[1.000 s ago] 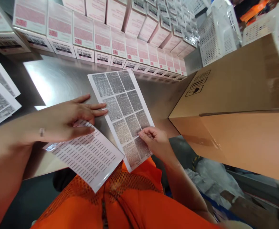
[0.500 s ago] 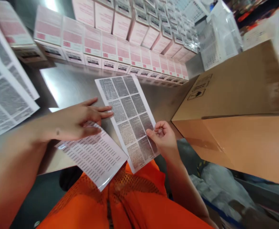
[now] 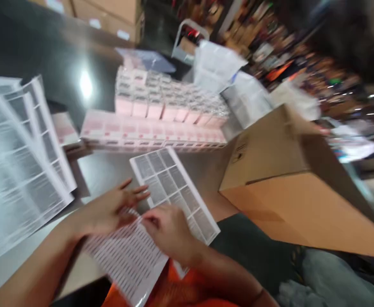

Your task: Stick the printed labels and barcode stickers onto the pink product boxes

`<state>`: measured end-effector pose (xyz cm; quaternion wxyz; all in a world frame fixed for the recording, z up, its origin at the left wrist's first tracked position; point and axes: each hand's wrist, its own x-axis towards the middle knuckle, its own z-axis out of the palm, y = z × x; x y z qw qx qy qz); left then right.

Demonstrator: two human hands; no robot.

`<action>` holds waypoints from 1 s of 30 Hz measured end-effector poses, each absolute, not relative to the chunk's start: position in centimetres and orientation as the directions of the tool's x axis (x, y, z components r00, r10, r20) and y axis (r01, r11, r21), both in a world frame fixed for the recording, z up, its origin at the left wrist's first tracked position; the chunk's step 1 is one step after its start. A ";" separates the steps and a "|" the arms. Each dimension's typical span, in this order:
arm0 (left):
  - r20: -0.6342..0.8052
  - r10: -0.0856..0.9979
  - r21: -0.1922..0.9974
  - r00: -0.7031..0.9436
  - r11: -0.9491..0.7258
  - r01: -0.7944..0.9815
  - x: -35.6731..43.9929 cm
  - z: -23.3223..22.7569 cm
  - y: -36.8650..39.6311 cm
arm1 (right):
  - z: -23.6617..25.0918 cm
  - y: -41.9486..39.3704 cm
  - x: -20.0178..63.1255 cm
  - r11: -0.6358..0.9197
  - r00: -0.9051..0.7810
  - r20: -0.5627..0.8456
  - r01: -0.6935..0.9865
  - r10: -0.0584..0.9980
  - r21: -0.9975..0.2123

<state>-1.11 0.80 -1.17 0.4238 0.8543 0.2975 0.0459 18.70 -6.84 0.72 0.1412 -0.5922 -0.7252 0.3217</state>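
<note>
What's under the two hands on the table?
The left hand and right hand rest on a sheet of small printed lines, beside the label sheet. The steel table shows around them. The picture is blurred; the part beneath the palms is covered.

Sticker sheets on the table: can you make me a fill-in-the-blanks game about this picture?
1. The left hand lies flat on the sheet of small ____.
2. The rows of little boxes behind the sheets are ____ in colour.
3. The big cardboard box stands to the ____ of the grid sheet.
4. The right hand rests between the ____ sheets.

Missing words: labels; pink; right; two
</note>
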 end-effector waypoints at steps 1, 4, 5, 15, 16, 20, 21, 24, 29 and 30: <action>-0.149 0.565 0.751 0.811 -0.469 0.465 -1.2 -1.9 0.7 | 0.8 -6.9 18.9 0.100 -0.262 -0.171 0.772 0.950 -0.628; -0.107 0.629 0.737 0.770 -0.469 0.486 -1.1 -4.4 0.8 | 1.1 -6.7 19.8 0.115 -0.273 -0.170 0.781 0.947 -0.613; -0.094 0.644 0.725 0.760 -0.479 0.495 -1.0 -5.0 0.9 | 1.2 -6.6 20.2 0.114 -0.271 -0.173 0.785 0.947 -0.609; 0.050 0.710 0.706 0.702 -0.523 0.478 -1.3 -7.2 0.7 | -0.2 -7.0 19.6 0.272 -0.351 -0.118 0.862 0.929 -0.428; 0.067 0.716 0.707 0.695 -0.526 0.473 -1.3 -7.4 0.7 | -0.4 -7.1 19.4 0.267 -0.344 -0.120 0.869 0.931 -0.416; 0.112 0.700 0.709 0.705 -0.554 0.437 -1.2 -7.9 0.8 | -1.4 -7.3 19.2 0.273 -0.330 -0.079 0.874 0.941 -0.402; 0.119 0.694 0.710 0.710 -0.559 0.429 -1.1 -7.9 0.8 | -1.7 -7.3 19.2 0.290 -0.340 -0.063 0.872 0.938 -0.394; 0.126 0.690 0.711 0.713 -0.564 0.420 -1.0 -7.5 0.7 | -2.1 -7.3 19.1 0.345 -0.381 -0.043 0.875 0.924 -0.339; 0.092 0.687 0.703 0.721 -0.558 0.442 -0.9 -6.9 0.6 | -2.2 -7.4 19.0 0.334 -0.358 -0.002 0.872 0.934 -0.358; 0.084 0.687 0.700 0.722 -0.556 0.448 -0.9 -6.9 0.6 | -2.3 -7.5 18.9 0.323 -0.349 -0.003 0.872 0.937 -0.368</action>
